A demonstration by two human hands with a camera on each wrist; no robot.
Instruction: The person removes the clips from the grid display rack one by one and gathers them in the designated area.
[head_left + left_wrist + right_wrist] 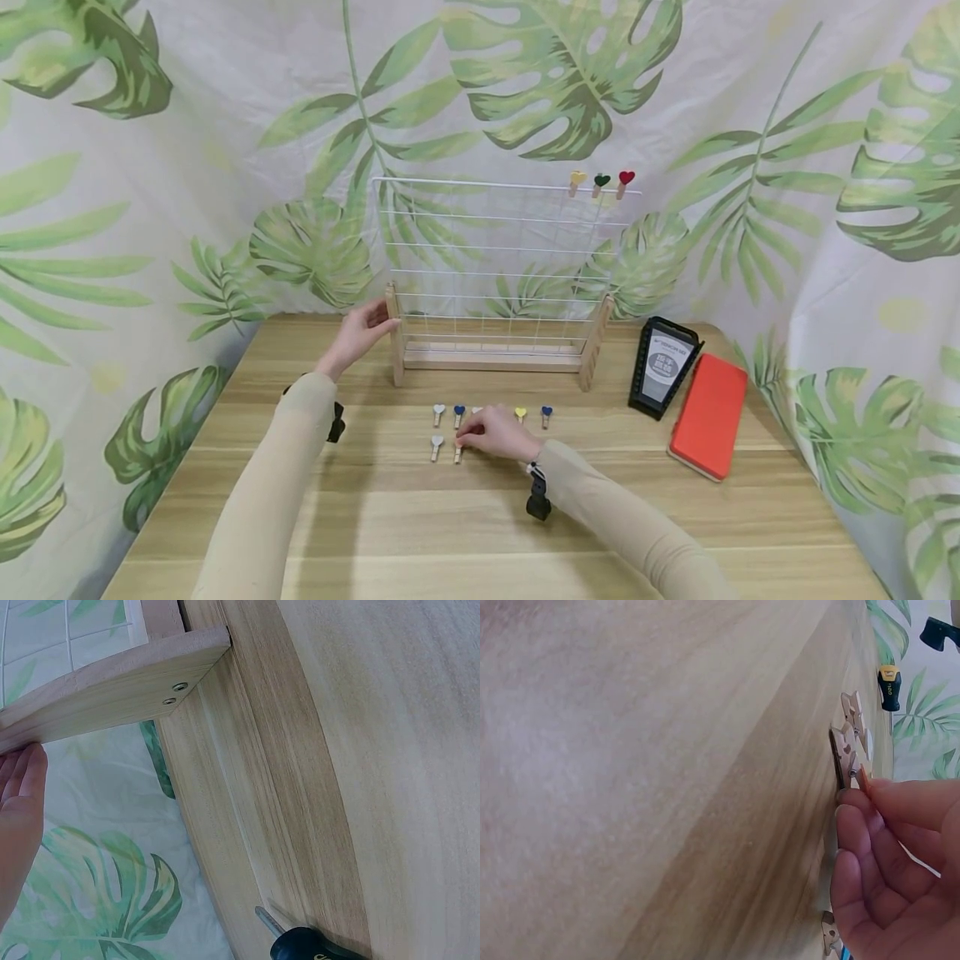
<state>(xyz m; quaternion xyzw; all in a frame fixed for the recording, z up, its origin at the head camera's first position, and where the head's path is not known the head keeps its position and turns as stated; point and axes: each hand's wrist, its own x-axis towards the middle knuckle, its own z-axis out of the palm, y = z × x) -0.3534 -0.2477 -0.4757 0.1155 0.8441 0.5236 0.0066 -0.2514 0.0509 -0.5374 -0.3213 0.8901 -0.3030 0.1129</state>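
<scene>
My left hand point(363, 332) is at the left wooden post point(394, 337) of a white wire grid rack point(495, 250), thumb in front and fingers at the back edge. In the left wrist view, the fingers point(30, 776) meet the post's edge; the thumb is out of that view. My right hand point(497, 432) pinches a small wooden clothespin point(845, 754) with an orange-red edge, low over the table, between thumb and index finger. Around it lie several heart-topped clothespins, among them a white one point(437, 448), a blue one point(546, 415) and a yellow one point(521, 413).
Yellow, green and red heart clothespins point(626, 182) sit on the grid's top wire at right. A black tray-like holder point(663, 367) with a label and a red box point(708, 417) lie on the table's right. A screwdriver point(304, 941) shows in the left wrist view.
</scene>
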